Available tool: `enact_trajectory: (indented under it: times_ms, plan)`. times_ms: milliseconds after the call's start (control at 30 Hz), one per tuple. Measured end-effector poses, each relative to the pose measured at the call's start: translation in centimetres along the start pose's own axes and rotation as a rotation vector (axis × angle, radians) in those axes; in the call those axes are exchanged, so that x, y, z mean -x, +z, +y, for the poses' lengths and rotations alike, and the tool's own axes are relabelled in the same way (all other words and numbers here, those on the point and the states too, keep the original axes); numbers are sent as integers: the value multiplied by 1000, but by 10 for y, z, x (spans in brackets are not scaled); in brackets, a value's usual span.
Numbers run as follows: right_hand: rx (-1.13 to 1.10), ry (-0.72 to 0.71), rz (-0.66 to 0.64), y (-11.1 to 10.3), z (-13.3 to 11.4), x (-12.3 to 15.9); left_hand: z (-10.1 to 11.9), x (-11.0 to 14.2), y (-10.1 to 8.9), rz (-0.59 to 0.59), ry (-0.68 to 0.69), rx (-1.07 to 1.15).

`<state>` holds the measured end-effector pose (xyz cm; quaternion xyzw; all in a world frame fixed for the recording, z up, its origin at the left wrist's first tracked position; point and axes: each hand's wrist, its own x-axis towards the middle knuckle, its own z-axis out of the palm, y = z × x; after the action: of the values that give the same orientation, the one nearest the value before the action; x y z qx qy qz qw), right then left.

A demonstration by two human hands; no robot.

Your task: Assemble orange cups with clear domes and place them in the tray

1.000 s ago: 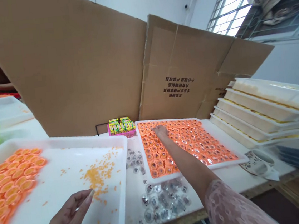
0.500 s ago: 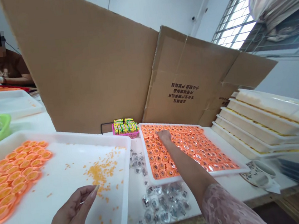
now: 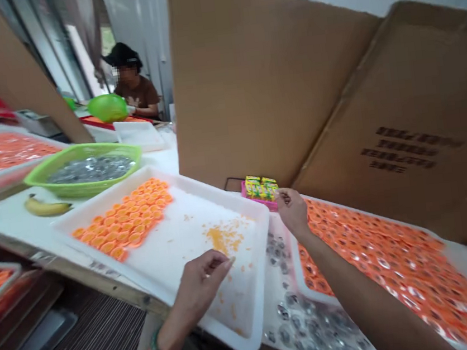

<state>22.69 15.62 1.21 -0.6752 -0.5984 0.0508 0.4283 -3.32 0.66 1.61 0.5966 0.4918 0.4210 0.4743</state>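
Observation:
My left hand point(image 3: 206, 282) hovers over the near right part of a white tray point(image 3: 251, 330), thumb and fingertips pinched together. Whatever they may hold is too small to make out. Small round orange cups point(image 3: 136, 208) fill the tray's left part, and loose yellow-orange bits point(image 3: 224, 238) lie scattered near my left fingertips. My right hand point(image 3: 293, 212), fingers curled in, is by a pink basket point(image 3: 257, 197) of small yellow-green boxes point(image 3: 262, 187). Under my right forearm, a second tray holds rows of orange pieces with clear, dark-printed tops point(image 3: 377, 248).
Clear round pieces point(image 3: 305, 324) lie between the trays. Cardboard panels point(image 3: 256, 82) stand behind. On the left are a green basket point(image 3: 87, 186) of clear pieces, a banana point(image 3: 47, 206) and another tray of orange pieces point(image 3: 3, 153). A person point(image 3: 137, 90) sits beyond with a green bowl point(image 3: 108, 107).
The view has swung left. My right hand has moved from over the tray of orange pieces to beside the pink basket. My left hand stays pinched over the white tray.

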Motion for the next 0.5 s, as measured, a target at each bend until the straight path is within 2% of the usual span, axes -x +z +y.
enact_trajectory:
  times_ms: [67,100,133,200,300,367,433,500]
  plan:
    - [-219,-233,-230,37,-45,11,2,4,-1,-10,43,40]
    - [-278,-326,-391,57,-68,18,2,6,-2,-5,64,58]
    - [-291,-402,-523,77,-89,26,3,9,-3,7,86,76]
    - [-224,-544,-681,117,-128,39,3,13,-6,46,122,111]
    - [-74,-675,-778,173,-169,52,2,15,-9,90,146,155]
    - [-22,-702,-814,202,-184,55,2,15,-10,104,150,167]
    - [17,-717,-849,223,-190,56,0,14,-10,119,155,176]
    - [52,-733,-878,234,-188,57,-1,14,-11,130,162,185]
